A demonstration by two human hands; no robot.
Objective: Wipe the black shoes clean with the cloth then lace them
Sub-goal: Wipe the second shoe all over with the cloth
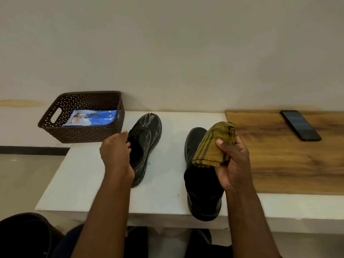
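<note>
Wiping stage, as we judge it: our right hand (233, 161) grips the bunched yellow-green cloth (214, 146), thumb pressed across its top, the wad held up just above the right shoe (202, 174) and not clearly touching the leather. Our left hand (116, 151) lies over the near side of the left shoe (147, 138), fingers curled onto the lace area as if steadying or taking hold of it; whether they fully close round the upper we cannot tell. The left shoe's toe shows shiny streaks, possibly damp; the right shoe looks duller. To do this step well, we would keep the cloth folded into a firm pad, hold the shoe fast with the free hand so it does not slide on the smooth white table (163, 192), and stroke from toe toward heel, turning the cloth to a fresh face as it picks up dirt; welt and sole edge want attention too. No loose laces can be made out, so lacing looks some way off. Both shoes stand toes away from us, well apart, the right one's heel overhanging the near table edge and liable to tip if pressed hard. A brown basket (55, 127) holding a blue packet (93, 118) sits just beyond the left shoe; a phone (300, 125) rests on the wooden board (288, 161) to our right.
</note>
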